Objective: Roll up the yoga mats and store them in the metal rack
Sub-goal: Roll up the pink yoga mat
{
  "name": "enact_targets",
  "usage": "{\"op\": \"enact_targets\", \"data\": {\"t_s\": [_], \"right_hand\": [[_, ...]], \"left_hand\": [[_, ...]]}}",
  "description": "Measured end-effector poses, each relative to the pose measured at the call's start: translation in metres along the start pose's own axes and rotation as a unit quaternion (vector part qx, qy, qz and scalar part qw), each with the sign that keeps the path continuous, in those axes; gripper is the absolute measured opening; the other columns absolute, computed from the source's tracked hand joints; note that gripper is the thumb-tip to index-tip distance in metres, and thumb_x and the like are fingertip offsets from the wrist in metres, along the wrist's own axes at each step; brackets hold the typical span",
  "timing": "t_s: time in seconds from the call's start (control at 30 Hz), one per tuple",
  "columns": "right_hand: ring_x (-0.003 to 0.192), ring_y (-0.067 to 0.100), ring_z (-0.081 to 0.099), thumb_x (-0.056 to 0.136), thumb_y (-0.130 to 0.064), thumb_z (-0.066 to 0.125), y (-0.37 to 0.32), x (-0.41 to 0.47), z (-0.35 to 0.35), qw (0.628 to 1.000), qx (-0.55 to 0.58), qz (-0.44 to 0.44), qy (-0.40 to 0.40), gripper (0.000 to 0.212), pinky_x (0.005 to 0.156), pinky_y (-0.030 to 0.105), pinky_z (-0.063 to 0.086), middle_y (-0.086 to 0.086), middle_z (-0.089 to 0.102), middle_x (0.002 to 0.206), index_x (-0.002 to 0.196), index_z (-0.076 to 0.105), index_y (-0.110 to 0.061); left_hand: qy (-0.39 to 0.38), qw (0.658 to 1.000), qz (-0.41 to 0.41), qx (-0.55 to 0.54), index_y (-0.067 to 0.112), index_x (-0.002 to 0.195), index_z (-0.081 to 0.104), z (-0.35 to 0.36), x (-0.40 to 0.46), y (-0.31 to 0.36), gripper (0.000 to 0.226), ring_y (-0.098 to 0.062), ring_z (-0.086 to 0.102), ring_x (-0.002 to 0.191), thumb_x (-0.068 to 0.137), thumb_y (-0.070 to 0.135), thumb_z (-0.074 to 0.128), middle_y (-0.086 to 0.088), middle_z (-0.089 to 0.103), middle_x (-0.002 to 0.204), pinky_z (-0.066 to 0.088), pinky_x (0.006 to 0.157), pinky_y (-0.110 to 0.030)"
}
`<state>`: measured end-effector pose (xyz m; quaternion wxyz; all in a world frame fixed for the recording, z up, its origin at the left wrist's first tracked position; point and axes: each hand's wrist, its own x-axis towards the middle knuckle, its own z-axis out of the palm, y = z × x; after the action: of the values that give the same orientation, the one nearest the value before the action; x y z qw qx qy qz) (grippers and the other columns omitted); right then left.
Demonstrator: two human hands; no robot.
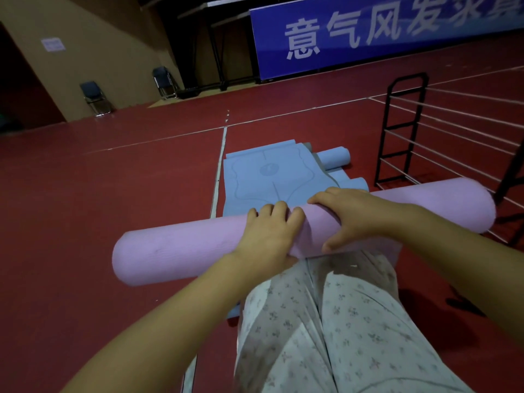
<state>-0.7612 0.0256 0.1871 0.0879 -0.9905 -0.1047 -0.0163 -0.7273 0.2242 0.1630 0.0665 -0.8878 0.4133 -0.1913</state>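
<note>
A pink yoga mat [175, 253], rolled into a thick tube, lies across in front of me above my knees. My left hand [269, 234] grips the roll near its middle, fingers curled over the top. Beside it, my right hand [351, 217] holds the same roll, fingers over the far side and thumb on the near side. Beyond the roll a blue mat [272, 177] lies flat on the red floor, with two rolled blue mats [334, 157] at its right edge. The black metal rack [402, 129] with thin silver bars stands at the right.
My legs in flowered trousers [334, 330] fill the lower middle. White court lines [221, 154] cross the red floor. Two folding chairs [95, 97] stand by the left wall, and a blue banner [382, 32] with metal stands lines the back.
</note>
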Motion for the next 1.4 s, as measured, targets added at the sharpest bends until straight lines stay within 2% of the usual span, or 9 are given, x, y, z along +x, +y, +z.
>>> {"op": "enact_targets", "data": {"t_s": [0.2, 0.4, 0.57, 0.7, 0.87, 1.0, 1.1, 1.27, 1.4], "right_hand": [[0.126, 0.018, 0.039, 0.064, -0.062, 0.072, 0.001, -0.006, 0.001, 0.998, -0.021, 0.051, 0.021, 0.095, 0.106, 0.047, 0.028, -0.005, 0.04, 0.135, 0.143, 0.026, -0.035], [0.123, 0.022, 0.038, 0.07, -0.059, 0.07, 0.002, -0.019, 0.015, 0.992, -0.07, 0.065, 0.082, 0.089, 0.109, 0.046, 0.023, 0.0, 0.033, 0.132, 0.142, 0.025, -0.033], [0.135, 0.023, 0.022, 0.069, -0.055, 0.073, 0.008, -0.012, 0.026, 0.989, -0.134, 0.052, 0.044, 0.106, 0.113, 0.055, 0.01, 0.004, 0.021, 0.141, 0.148, 0.008, -0.031], [0.131, 0.023, 0.029, 0.063, -0.054, 0.076, 0.017, 0.003, 0.022, 0.987, -0.153, 0.034, 0.019, 0.112, 0.11, 0.052, 0.019, 0.002, 0.029, 0.137, 0.148, 0.007, -0.03], [0.119, 0.024, 0.041, 0.06, -0.051, 0.076, 0.028, 0.018, 0.016, 0.99, -0.139, 0.015, 0.01, 0.105, 0.098, 0.048, 0.032, 0.002, 0.038, 0.127, 0.144, 0.017, -0.031], [0.114, 0.025, 0.045, 0.06, -0.051, 0.076, 0.034, 0.022, 0.016, 0.992, -0.121, 0.016, 0.008, 0.101, 0.093, 0.046, 0.035, 0.001, 0.04, 0.124, 0.142, 0.02, -0.032], [0.114, 0.025, 0.045, 0.06, -0.05, 0.075, 0.033, 0.025, 0.015, 0.994, -0.106, 0.018, 0.001, 0.099, 0.093, 0.045, 0.035, 0.0, 0.04, 0.122, 0.141, 0.02, -0.033], [0.124, 0.025, 0.038, 0.059, -0.052, 0.078, 0.03, 0.025, 0.02, 0.992, -0.121, 0.03, -0.01, 0.11, 0.102, 0.056, 0.029, 0.001, 0.035, 0.13, 0.145, 0.012, -0.031], [0.133, 0.025, 0.029, 0.058, -0.057, 0.079, 0.026, 0.025, 0.023, 0.985, -0.163, 0.06, -0.023, 0.123, 0.106, 0.063, 0.017, 0.003, 0.03, 0.139, 0.149, 0.0, -0.03]], "left_hand": [[-0.047, 0.998, 0.0, -0.039, 0.017, 0.122, 0.04, -0.007, 0.011, -0.012, 0.067, -0.03, 0.048, 0.099, 0.07, 0.046, 0.07, -0.007, 0.045, 0.113, 0.031, 0.075, -0.035], [-0.095, 0.992, 0.011, -0.087, 0.017, 0.121, 0.044, -0.011, 0.028, -0.029, 0.075, -0.03, 0.053, 0.09, 0.062, 0.047, 0.078, -0.006, 0.048, 0.104, 0.047, 0.077, -0.039], [-0.183, 0.972, 0.013, -0.145, 0.022, 0.125, 0.041, -0.016, 0.048, -0.044, 0.08, -0.023, 0.053, 0.092, 0.062, 0.047, 0.083, -0.002, 0.05, 0.108, 0.039, 0.076, -0.029], [-0.245, 0.947, -0.018, -0.209, 0.026, 0.13, 0.041, -0.018, 0.066, -0.055, 0.08, -0.018, 0.052, 0.102, 0.064, 0.042, 0.084, 0.003, 0.054, 0.12, 0.04, 0.08, -0.027], [-0.278, 0.936, -0.034, -0.212, 0.031, 0.141, 0.035, -0.016, 0.071, -0.062, 0.088, -0.018, 0.047, 0.116, 0.068, 0.05, 0.08, 0.002, 0.048, 0.129, 0.042, 0.097, -0.035], [-0.192, 0.981, -0.02, -0.032, 0.026, 0.142, 0.031, -0.013, 0.05, -0.055, 0.093, -0.03, 0.045, 0.111, 0.067, 0.06, 0.074, -0.008, 0.04, 0.119, 0.044, 0.092, -0.045], [-0.147, 0.984, -0.017, 0.094, 0.02, 0.147, 0.013, 0.0, 0.028, -0.047, 0.108, -0.03, 0.043, 0.115, 0.065, 0.055, 0.075, -0.007, 0.035, 0.13, 0.042, 0.088, -0.049], [-0.104, 0.988, -0.016, 0.112, 0.014, 0.151, 0.002, 0.017, 0.018, -0.048, 0.114, -0.031, 0.037, 0.122, 0.07, 0.056, 0.071, -0.011, 0.031, 0.138, 0.031, 0.103, -0.051], [-0.091, 0.992, -0.002, 0.091, 0.014, 0.147, 0.017, 0.017, 0.023, -0.052, 0.104, -0.03, 0.046, 0.111, 0.068, 0.056, 0.069, -0.01, 0.041, 0.129, 0.042, 0.089, -0.042]]}}
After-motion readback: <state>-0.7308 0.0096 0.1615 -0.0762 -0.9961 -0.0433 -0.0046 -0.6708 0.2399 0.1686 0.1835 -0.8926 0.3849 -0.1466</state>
